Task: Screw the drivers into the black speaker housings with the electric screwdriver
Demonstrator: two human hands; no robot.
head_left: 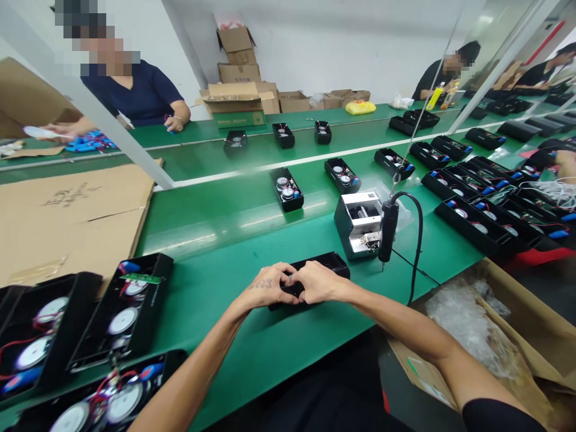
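A long green bench (216,234) runs across the room, with a white stripe down its middle and black speaker housings scattered along it. A big sheet of flattened cardboard (67,222) lies on the left part of the bench. At the lower right, off the bench edge, an open carton (531,336) holds crumpled clear plastic. At the near left corner sit several open housings (121,312) showing round speaker cones, red wires and blue cells. More open housings (477,204) stand in rows to the right. A small grey metal box (357,222) sits just beyond the hands, and an electric screwdriver (387,231) hangs on a cable beside it, tip just above the bench.

Near the front edge, the black casing (333,263) lies flat on the bench. The left hand (270,287) and right hand (319,282) meet on top of it, each grip curled down and pressed onto the casing, fingertips touching one another.

Across the bench a person in a dark top (135,93) handles blue items.
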